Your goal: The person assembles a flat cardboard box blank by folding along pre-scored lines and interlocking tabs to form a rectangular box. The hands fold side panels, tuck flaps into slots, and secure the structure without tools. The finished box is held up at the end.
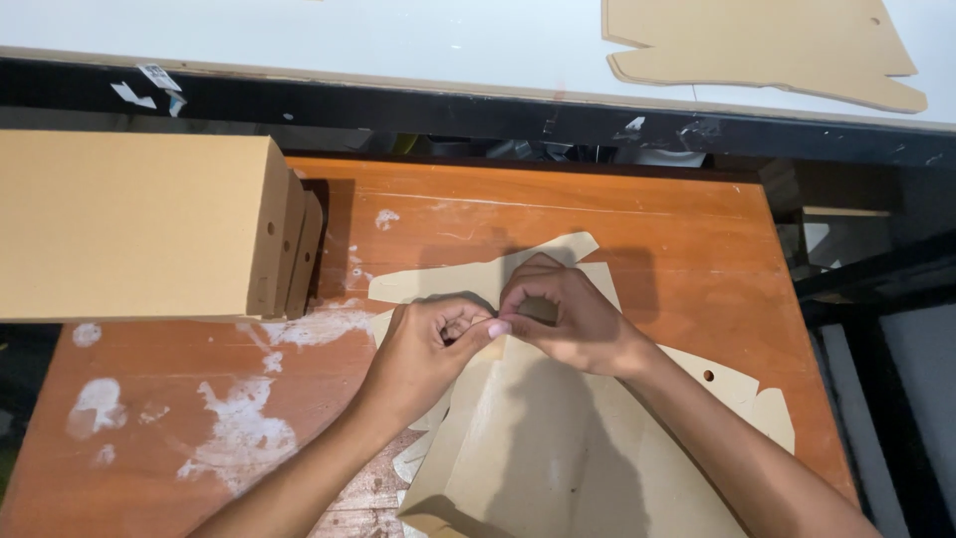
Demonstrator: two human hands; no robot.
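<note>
A flat die-cut sheet of brown cardboard (558,448) lies on the orange wooden table (617,219), with flaps spreading to the upper left and to the right. My left hand (428,349) and my right hand (568,314) meet over its upper part, fingertips pinched together on a small flap or edge of the cardboard. What exactly sits between the fingertips is hidden by the fingers. A round hole (708,376) shows in the sheet's right flap.
A folded brown cardboard box (139,224) stands at the table's left side. Beyond a dark gap, a white surface (398,40) carries another flat cardboard cutout (767,45). White paint stains (239,433) mark the tabletop at lower left.
</note>
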